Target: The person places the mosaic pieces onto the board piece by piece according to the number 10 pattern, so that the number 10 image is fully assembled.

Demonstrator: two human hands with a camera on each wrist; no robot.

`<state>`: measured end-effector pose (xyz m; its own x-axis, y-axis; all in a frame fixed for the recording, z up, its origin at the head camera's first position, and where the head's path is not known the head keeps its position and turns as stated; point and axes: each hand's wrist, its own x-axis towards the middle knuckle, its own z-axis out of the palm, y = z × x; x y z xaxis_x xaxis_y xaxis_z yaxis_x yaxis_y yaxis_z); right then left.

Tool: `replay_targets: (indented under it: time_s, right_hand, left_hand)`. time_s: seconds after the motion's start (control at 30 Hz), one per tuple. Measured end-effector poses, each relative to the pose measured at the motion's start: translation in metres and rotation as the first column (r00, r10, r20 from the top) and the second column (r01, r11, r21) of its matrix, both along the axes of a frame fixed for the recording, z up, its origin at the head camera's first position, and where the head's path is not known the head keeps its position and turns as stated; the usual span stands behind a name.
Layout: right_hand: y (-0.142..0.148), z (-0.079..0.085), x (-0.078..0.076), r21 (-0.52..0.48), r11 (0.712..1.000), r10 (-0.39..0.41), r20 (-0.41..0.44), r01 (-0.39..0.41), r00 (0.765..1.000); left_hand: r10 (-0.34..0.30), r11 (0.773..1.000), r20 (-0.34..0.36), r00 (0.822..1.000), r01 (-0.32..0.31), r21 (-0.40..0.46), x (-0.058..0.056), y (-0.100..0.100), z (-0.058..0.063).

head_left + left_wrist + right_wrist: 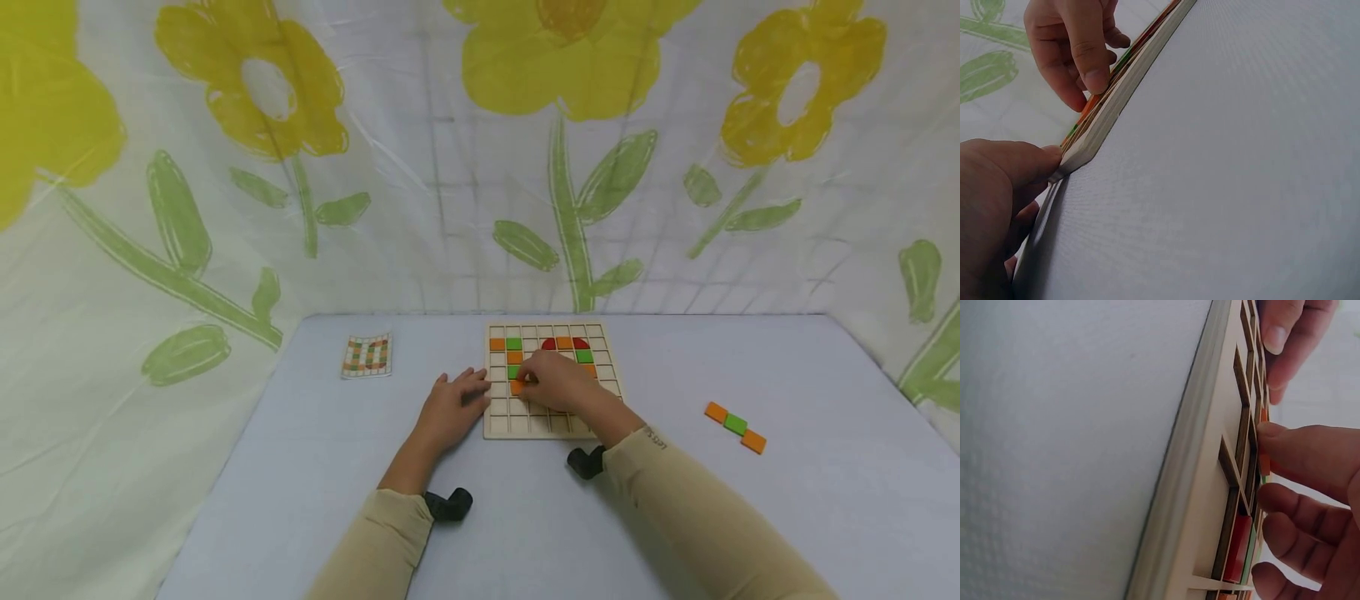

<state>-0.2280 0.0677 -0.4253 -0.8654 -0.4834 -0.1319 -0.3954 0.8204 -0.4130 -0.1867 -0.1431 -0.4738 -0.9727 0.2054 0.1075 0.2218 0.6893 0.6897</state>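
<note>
A wooden grid board (540, 432) lies on the table, with orange, green and red tiles in some of its squares. My right hand (557, 382) reaches over the board, its thumb and forefinger pinching an orange tile (517, 388) at the lower left squares. Just above that sits a green tile (513, 372). In the right wrist view the thumb meets this orange tile (1264, 456), while the other fingers are bent. My left hand (452, 408) rests at the board's left edge, fingers spread and relaxed; its thumb (1035, 161) touches the near corner in the left wrist view.
A pattern card (367, 357) with a coloured grid lies to the left. Right of the board, two orange tiles (753, 442) and a green tile (736, 424) form a slanted row. Behind the table (525, 525) hangs a flower-printed cloth (390, 258).
</note>
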Motion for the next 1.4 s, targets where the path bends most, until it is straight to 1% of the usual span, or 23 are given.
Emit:
replay_targets:
  time_s: [0.3, 0.37, 0.47, 0.57, 0.67, 0.77, 0.87, 1.0, 1.2, 1.4]
  right_hand:
    - [0.0, 0.004, 0.004, -0.035, 0.999, 0.011, 0.043, -0.009, 0.999]
    - [0.004, 0.006, 0.005, -0.056, 0.998, 0.014, 0.038, -0.012, 0.999]
    - [0.02, 0.01, 0.007, -0.09, 0.996, 0.008, 0.036, -0.004, 0.999]
    - [0.048, 0.012, 0.01, -0.116, 0.993, -0.021, 0.035, 0.025, 0.999]
    - [0.085, 0.014, 0.011, -0.129, 0.988, -0.075, 0.038, 0.08, 0.996]
    - [0.127, 0.014, 0.013, -0.1, 0.986, -0.132, 0.012, 0.132, 0.991]
    - [0.167, 0.014, 0.019, -0.069, 0.982, -0.178, -0.017, 0.177, 0.984]
    - [0.209, 0.014, 0.031, -0.041, 0.975, -0.221, -0.004, 0.22, 0.975]
    - [0.248, 0.009, 0.049, 0.002, 0.971, -0.239, 0.029, 0.239, 0.971]
    - [0.272, 0.007, 0.063, 0.052, 0.962, -0.272, 0.047, 0.269, 0.961]
  left_hand:
    - [-0.006, 1.0, 0.006, 1.0, 0.006, 0.001, 0.001, 0.001, 0.003]
    - [-0.003, 1.0, 0.005, 1.0, 0.003, 0.001, 0.001, 0.001, 0.004]
    - [0.006, 1.0, 0.013, 1.0, -0.006, 0.008, 0.001, 0.002, 0.004]
    - [0.012, 1.0, 0.017, 1.0, -0.012, 0.016, 0.001, 0.003, 0.004]
    - [0.014, 1.0, 0.016, 1.0, -0.014, 0.014, 0.001, 0.003, 0.003]
    - [0.017, 1.0, 0.011, 1.0, -0.017, 0.007, 0.001, 0.002, 0.002]
    - [0.019, 1.0, 0.009, 1.0, -0.019, 0.004, 0.001, 0.002, 0.001]
    - [0.019, 1.0, 0.011, 1.0, -0.019, 0.004, 0.001, 0.001, 0.0]
    - [0.019, 1.0, 0.017, 1.0, -0.019, 0.008, 0.0, 0.0, -0.002]
    - [0.015, 1.0, 0.015, 1.0, -0.016, 0.021, -0.001, 0.001, 0.0]
